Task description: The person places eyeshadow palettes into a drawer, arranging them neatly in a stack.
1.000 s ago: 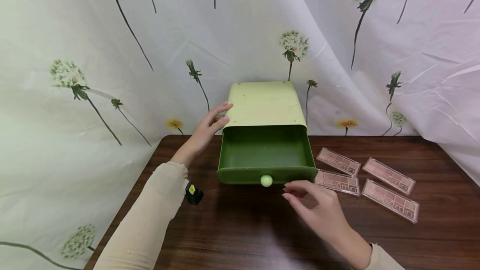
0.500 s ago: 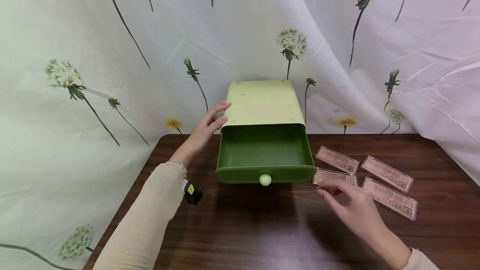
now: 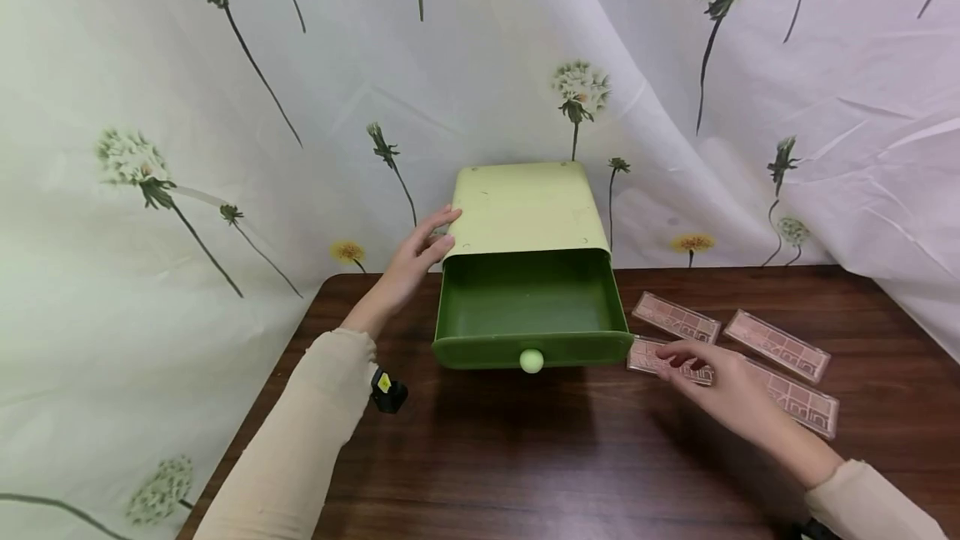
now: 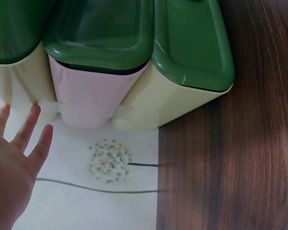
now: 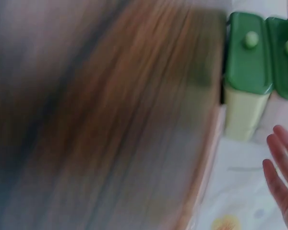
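A cream desktop drawer cabinet (image 3: 528,207) stands at the back of the table, its green top drawer (image 3: 480,348) pulled out with nothing inside. A pale green round knob (image 3: 532,361) sits on the drawer front. My left hand (image 3: 408,265) rests on the cabinet's left side, fingers extended. To the right of the drawer, my right hand (image 3: 723,386) hovers over an eyeshadow palette (image 3: 647,355), its fingers loosely bent and holding nothing. It partly covers that palette and another palette (image 3: 806,407) beside it.
Behind these lie two more eyeshadow palettes, one palette (image 3: 675,317) nearer the cabinet and one palette (image 3: 777,346) farther right. Below the top drawer, a pink tier (image 4: 86,96) and a lower cream tier (image 4: 158,103) have green fronts. A dandelion-print cloth (image 3: 300,107) hangs behind the table (image 3: 525,457).
My right hand has moved from beside the drawer knob rightward to over the palettes. The left hand stays at the cabinet's side, and the drawer remains pulled out.
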